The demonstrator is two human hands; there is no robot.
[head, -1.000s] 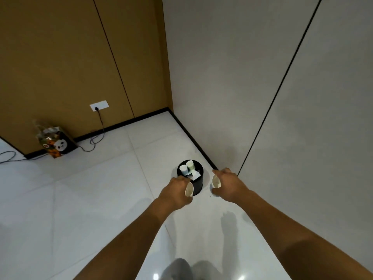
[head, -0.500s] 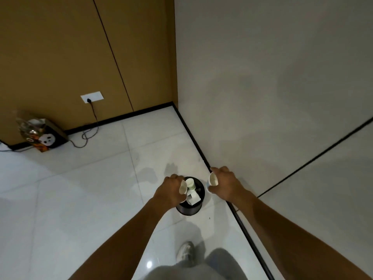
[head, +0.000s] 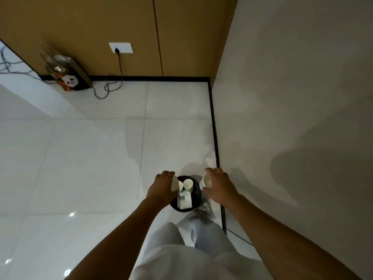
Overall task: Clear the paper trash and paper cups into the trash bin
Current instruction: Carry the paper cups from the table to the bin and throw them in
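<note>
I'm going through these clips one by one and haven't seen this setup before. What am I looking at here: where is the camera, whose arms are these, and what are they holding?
The camera sits on a person's head, looking down, so the two bare arms are that person's own. The left hand grips a white paper cup; the right hand grips another paper cup. Between and below them, on the white tiled floor, stands a small black trash bin already holding a cup and folded paper. No robot is involved. Far back, a decorated box sits by a wall socket.
</note>
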